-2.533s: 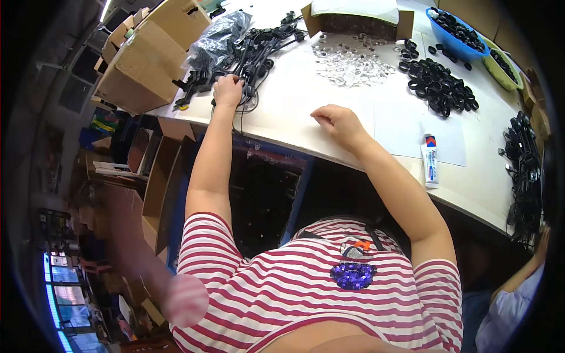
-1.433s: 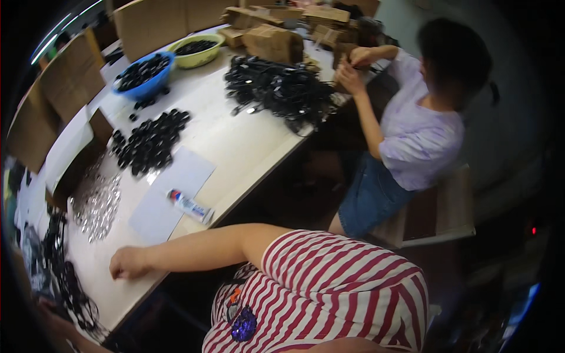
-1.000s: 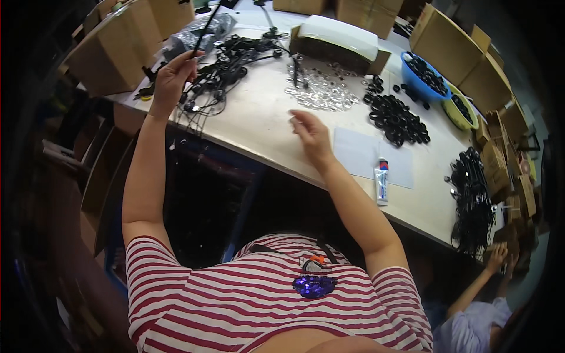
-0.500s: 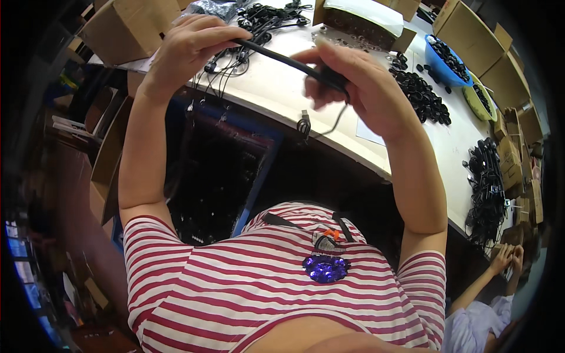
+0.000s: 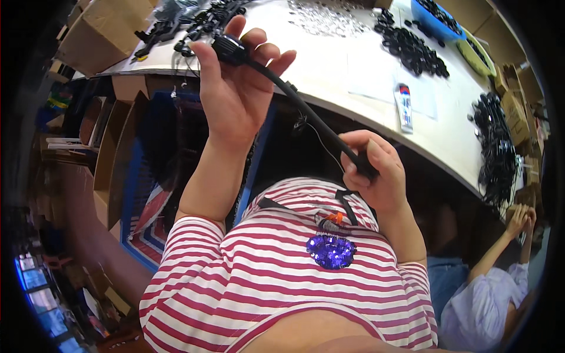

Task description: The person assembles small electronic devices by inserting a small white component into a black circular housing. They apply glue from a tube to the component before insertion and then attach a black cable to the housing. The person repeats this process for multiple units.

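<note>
A long black gooseneck rod (image 5: 312,115) slants between my hands, from upper left to lower right. Its wider, ribbed black end (image 5: 228,50) rests between the thumb and fingers of my left hand (image 5: 235,97), which hold it loosely with the fingertips raised. My right hand (image 5: 379,170) wraps round the rod's other end, whose tip is partly covered by the fingers. From there a thin cord (image 5: 321,141) runs up to a small dark bundle (image 5: 300,125) hanging beside the rod, in front of the table's edge.
On the white table (image 5: 329,70) lie black round parts (image 5: 412,50), a tube (image 5: 404,109), clear small pieces (image 5: 329,17) and heaped black cords (image 5: 494,141). A blue bowl (image 5: 438,17) and green bowl (image 5: 477,56) stand far right. A co-worker's hands (image 5: 521,219) show at right.
The rod has turned to slant more steeply. My right hand has come down and nearer; my left has moved right and lower, now round the ribbed end. The view has shifted; the tube is now visible.
</note>
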Action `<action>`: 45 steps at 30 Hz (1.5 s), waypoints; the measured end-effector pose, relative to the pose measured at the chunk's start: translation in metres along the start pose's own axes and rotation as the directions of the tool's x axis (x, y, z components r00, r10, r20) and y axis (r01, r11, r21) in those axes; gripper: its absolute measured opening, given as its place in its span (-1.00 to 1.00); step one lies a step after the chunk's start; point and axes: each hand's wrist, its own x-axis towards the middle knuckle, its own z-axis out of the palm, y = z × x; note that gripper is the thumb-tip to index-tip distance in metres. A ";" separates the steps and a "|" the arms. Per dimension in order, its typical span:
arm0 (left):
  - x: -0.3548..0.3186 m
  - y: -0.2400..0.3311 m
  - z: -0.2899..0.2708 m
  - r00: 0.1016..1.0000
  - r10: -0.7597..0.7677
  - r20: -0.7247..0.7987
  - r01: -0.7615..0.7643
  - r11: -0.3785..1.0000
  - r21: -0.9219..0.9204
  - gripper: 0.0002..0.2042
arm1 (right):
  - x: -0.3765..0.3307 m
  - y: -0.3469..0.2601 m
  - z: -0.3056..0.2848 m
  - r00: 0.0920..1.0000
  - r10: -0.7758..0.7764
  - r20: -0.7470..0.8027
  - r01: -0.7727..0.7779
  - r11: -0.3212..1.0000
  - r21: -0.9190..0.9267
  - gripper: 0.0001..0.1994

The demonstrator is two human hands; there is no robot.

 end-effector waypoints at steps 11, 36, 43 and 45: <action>-0.016 -0.062 0.019 0.997 -0.078 -0.017 0.076 0.990 -0.121 -0.60 | -0.040 0.027 -0.068 0.989 -0.101 -0.110 0.063 0.949 -0.309 -0.45; -0.025 -0.045 -0.031 1.000 -0.005 0.007 0.003 0.946 0.324 -0.58 | -0.006 0.128 -0.163 0.994 -0.104 -0.018 -0.043 -0.238 -0.970 -0.83; -0.022 -0.048 -0.026 0.998 -0.061 0.035 0.045 0.935 0.352 -0.55 | -0.017 0.125 -0.183 0.980 0.053 -0.194 -0.171 -0.289 -0.942 -0.75; -0.025 -0.052 -0.025 0.996 -0.073 0.043 0.054 0.935 0.349 -0.55 | -0.016 0.124 -0.186 0.938 0.062 -0.340 -0.299 -0.346 -0.889 -0.72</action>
